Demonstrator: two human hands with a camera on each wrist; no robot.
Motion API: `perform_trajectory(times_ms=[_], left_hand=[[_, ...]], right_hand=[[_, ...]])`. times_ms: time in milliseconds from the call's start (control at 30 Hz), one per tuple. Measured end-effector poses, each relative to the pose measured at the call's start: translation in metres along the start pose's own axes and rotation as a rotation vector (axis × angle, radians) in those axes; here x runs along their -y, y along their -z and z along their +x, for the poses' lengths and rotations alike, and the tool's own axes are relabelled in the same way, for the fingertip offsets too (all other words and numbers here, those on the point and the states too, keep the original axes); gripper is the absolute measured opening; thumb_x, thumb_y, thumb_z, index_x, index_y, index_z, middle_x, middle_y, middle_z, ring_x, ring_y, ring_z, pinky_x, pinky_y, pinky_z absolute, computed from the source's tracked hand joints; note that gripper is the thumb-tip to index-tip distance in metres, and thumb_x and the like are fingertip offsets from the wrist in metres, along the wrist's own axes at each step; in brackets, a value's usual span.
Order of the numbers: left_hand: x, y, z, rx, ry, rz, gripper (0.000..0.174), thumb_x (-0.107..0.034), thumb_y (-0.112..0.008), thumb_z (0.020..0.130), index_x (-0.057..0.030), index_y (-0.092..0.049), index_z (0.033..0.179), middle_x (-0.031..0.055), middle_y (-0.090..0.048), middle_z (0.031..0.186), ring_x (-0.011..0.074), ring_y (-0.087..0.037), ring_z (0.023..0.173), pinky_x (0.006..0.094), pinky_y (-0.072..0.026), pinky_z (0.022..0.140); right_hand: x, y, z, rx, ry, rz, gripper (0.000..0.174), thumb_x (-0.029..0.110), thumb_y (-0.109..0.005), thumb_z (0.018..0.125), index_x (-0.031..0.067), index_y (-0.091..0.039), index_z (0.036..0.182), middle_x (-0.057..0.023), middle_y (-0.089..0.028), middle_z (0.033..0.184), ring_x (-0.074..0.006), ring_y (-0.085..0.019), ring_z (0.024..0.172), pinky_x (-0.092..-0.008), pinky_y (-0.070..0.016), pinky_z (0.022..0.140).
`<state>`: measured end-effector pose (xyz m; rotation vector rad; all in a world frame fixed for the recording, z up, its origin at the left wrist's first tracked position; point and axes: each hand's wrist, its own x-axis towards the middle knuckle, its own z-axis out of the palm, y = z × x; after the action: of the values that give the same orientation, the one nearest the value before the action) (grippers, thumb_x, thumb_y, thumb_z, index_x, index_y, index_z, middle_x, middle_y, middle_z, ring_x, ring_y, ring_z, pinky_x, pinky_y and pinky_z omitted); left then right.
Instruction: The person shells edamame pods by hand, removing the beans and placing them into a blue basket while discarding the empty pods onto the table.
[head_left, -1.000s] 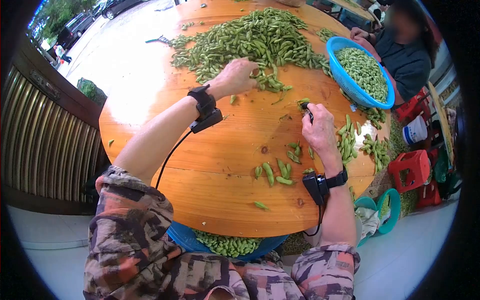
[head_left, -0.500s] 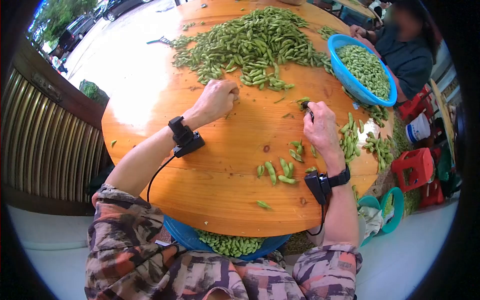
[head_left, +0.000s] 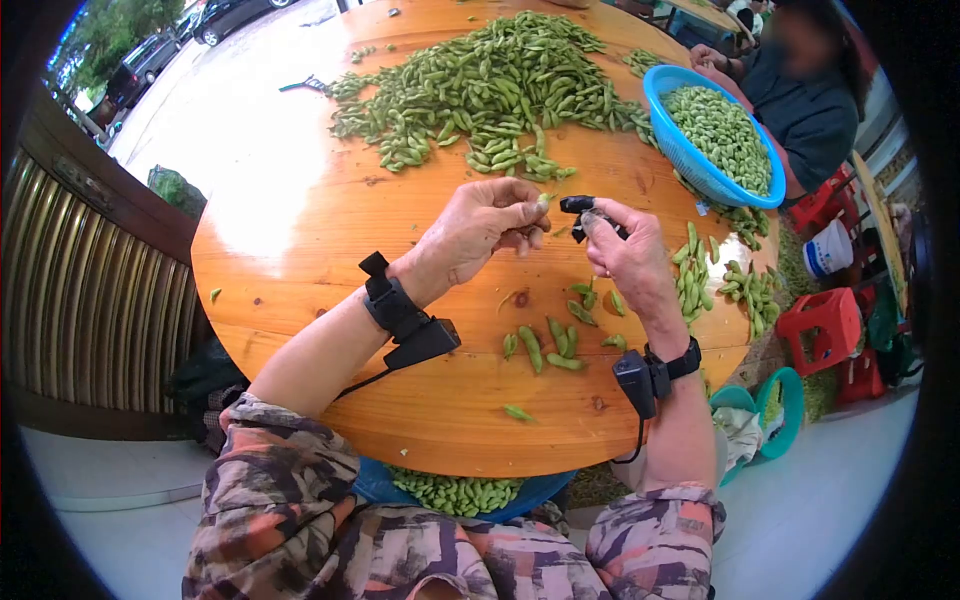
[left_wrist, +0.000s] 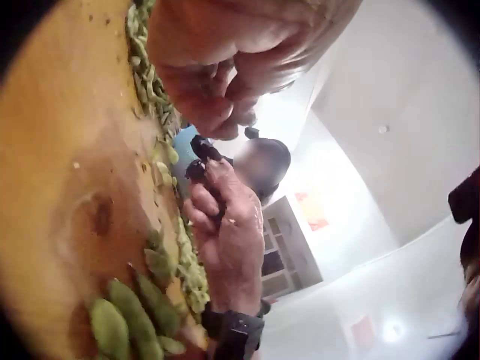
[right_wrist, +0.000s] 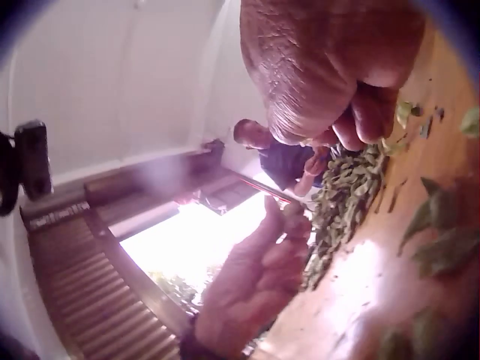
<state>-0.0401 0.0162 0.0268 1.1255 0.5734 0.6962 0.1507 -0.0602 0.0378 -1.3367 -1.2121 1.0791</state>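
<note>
My left hand is raised over the middle of the round wooden table, thumb and forefinger pinching a green pod mostly hidden by the fingertips. Just to its right, my right hand grips a small black tool whose two dark ends stand apart, facing the pod; I cannot tell its exact kind. In the left wrist view the tool's dark ends show at the right hand's fingertips. Behind the hands spreads a large heap of green soybean pods. A few loose pods lie nearer me.
At the right edge a tilted blue basket full of pods sits before another person. Small pod piles lie right of my right hand. Below the table's front edge is a blue basin with pods. Red stools stand at right.
My left hand reached the heap, drew back left, then came right to the tool with a pod. My right hand has turned the tool toward it, and its ends have spread apart.
</note>
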Motion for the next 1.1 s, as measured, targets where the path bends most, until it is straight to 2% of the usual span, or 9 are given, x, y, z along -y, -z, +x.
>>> perform_trajectory(times_ms=[67,200,300,400,467,667,967,1067,1100], left_hand=[[0.008,-0.002,0.001,-0.055,0.04,-0.112,0.015,-0.01,-0.059,0.091,0.0019,-0.06,0.1,0.0098,-0.065,0.082,0.0126,-0.062,0.067,0.0204,-0.0496,0.057],[0.012,-0.001,-0.002,-0.055,0.069,-0.073,0.015,-0.008,-0.061,0.09,0.0018,-0.062,0.1,0.0085,-0.065,0.081,0.014,-0.062,0.07,0.0215,-0.0512,0.064],[0.018,-0.002,-0.001,-0.046,0.041,-0.072,0.011,-0.007,-0.062,0.088,0.0015,-0.064,0.095,0.0072,-0.064,0.08,0.0126,-0.061,0.068,0.0219,-0.0512,0.061],[0.023,-0.004,0.0,-0.105,0.023,0.059,0.01,-0.008,-0.064,0.088,0.0017,-0.064,0.091,0.0054,-0.063,0.077,0.0109,-0.06,0.064,0.0222,-0.0503,0.056],[0.024,-0.003,0.001,-0.118,-0.014,0.184,0.01,-0.008,-0.064,0.087,0.0019,-0.064,0.089,0.0044,-0.061,0.073,0.0096,-0.057,0.059,0.022,-0.0475,0.05],[0.017,-0.007,-0.004,-0.107,-0.002,0.243,0.011,-0.008,-0.065,0.087,0.003,-0.063,0.085,0.0033,-0.059,0.066,0.0083,-0.055,0.053,0.0206,-0.0423,0.043],[0.019,-0.005,-0.006,-0.096,0.04,0.197,0.011,-0.009,-0.066,0.086,0.0004,-0.062,0.081,0.0032,-0.06,0.067,0.0083,-0.055,0.052,0.0199,-0.0412,0.043],[0.025,-0.001,-0.006,-0.029,0.054,0.039,0.009,-0.01,-0.065,0.087,-0.0015,-0.061,0.085,0.0029,-0.06,0.071,0.0086,-0.055,0.054,0.0199,-0.0408,0.043],[0.025,-0.001,-0.008,-0.029,0.055,0.039,0.009,-0.01,-0.065,0.087,-0.0015,-0.061,0.085,0.0029,-0.06,0.071,0.0086,-0.055,0.054,0.0199,-0.0408,0.043]], right_hand=[[0.001,-0.003,-0.001,0.048,-0.025,0.083,0.023,0.009,-0.053,0.092,-0.0021,-0.063,0.11,0.0041,-0.049,0.066,-0.0012,-0.043,0.055,-0.019,-0.0354,0.045],[0.001,-0.009,-0.003,0.13,-0.061,0.199,0.028,0.009,-0.052,0.093,-0.0043,-0.058,0.117,0.0053,-0.046,0.065,-0.0025,-0.04,0.055,-0.0181,-0.0358,0.046],[-0.004,-0.009,-0.001,0.166,-0.087,0.259,0.031,0.009,-0.053,0.093,-0.0047,-0.056,0.121,0.0056,-0.045,0.065,-0.0026,-0.04,0.055,-0.0181,-0.036,0.047],[-0.009,-0.01,0.001,0.191,-0.099,0.31,0.032,0.009,-0.053,0.093,-0.0046,-0.055,0.122,0.0051,-0.045,0.066,-0.0026,-0.04,0.055,-0.018,-0.0361,0.047],[-0.01,-0.01,0.001,0.2,-0.105,0.326,0.032,0.009,-0.053,0.093,-0.0045,-0.055,0.122,0.0049,-0.045,0.065,-0.0026,-0.04,0.056,-0.018,-0.0361,0.047],[-0.011,-0.01,0.001,0.218,-0.097,0.346,0.031,0.01,-0.053,0.093,-0.005,-0.056,0.12,0.0038,-0.048,0.068,-0.0024,-0.042,0.056,-0.0177,-0.0379,0.048],[-0.003,-0.009,-0.003,0.258,-0.065,0.254,0.028,0.008,-0.052,0.094,-0.0049,-0.057,0.118,0.0039,-0.048,0.07,-0.0022,-0.042,0.057,-0.0176,-0.0387,0.048],[-0.002,-0.009,-0.003,0.236,-0.045,0.203,0.026,0.006,-0.051,0.094,-0.0047,-0.058,0.116,0.0043,-0.047,0.07,-0.0019,-0.041,0.057,-0.0173,-0.0356,0.046],[-0.004,-0.006,-0.002,0.284,-0.065,0.312,0.026,0.005,-0.051,0.094,-0.0048,-0.058,0.116,0.0044,-0.046,0.07,-0.0019,-0.04,0.056,-0.0172,-0.0337,0.046]])
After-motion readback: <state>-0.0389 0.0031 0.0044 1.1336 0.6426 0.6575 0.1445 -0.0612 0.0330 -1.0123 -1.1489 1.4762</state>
